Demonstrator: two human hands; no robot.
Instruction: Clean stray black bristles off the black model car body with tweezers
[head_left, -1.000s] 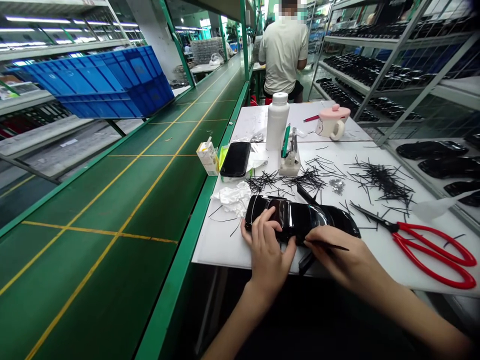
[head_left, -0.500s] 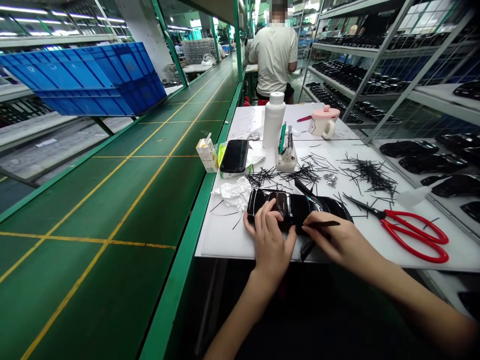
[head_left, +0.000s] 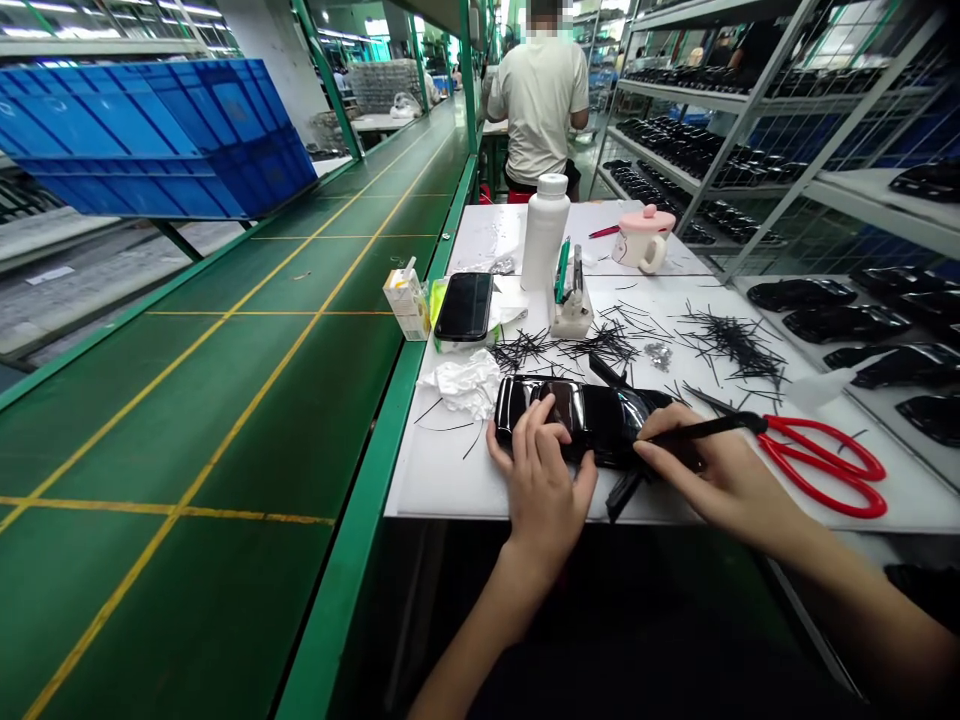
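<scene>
A glossy black model car lies on the white tabletop, its doors standing out on both sides. My left hand grips its left end, fingers bent over the roof and thumb along the near side. Pinched in my right hand is a slim dark tool, held at the car's right end; its exact kind is unclear. Just beyond that hand lie red-handled scissors, their pivot seen close to the tool's far end. Part of the car's right end is behind my right fingers.
Black strips lie scattered behind the car. Crumpled tissue, a phone, a white bottle and a lidded cup stand around. A green conveyor runs left; racks of car bodies are right. A person sits ahead.
My right hand has slid right along the car with the dark tool, toward the scissors. My left hand stays on the car. The view has shifted slightly.
</scene>
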